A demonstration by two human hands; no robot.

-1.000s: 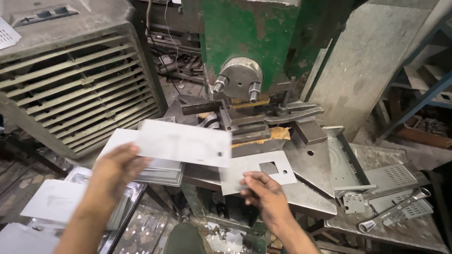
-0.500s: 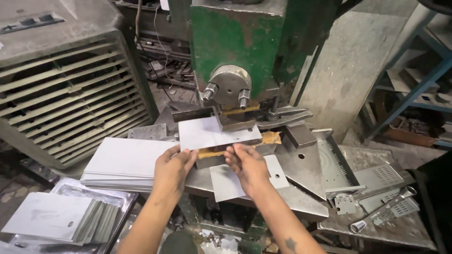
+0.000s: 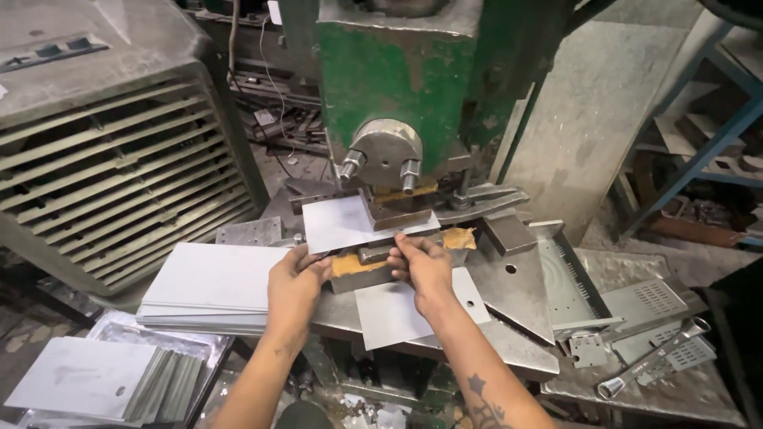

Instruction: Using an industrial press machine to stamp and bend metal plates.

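Observation:
A thin grey metal sheet [image 3: 338,222] lies on the die of a green punch press [image 3: 389,75], partly under the ram [image 3: 387,155]. My left hand [image 3: 296,280] pinches the sheet's near left edge. My right hand [image 3: 423,266] presses its near right edge beside the die block. A second sheet with a punched hole [image 3: 397,310] rests flat on the press table just below my right hand. A stack of blank sheets [image 3: 211,286] sits to the left, close to my left hand.
A large louvred metal cooler [image 3: 103,159] stands at left. More punched sheets [image 3: 87,377] lie in a tray at bottom left. Perforated metal parts [image 3: 648,302], a triangular plate [image 3: 517,290] and a wrench [image 3: 652,369] lie at right. Blue shelving [image 3: 707,135] stands far right.
My left hand carried the sheet from the stack up onto the die. My right hand let go of the punched sheet, which now lies on the table, and joined the left at the die.

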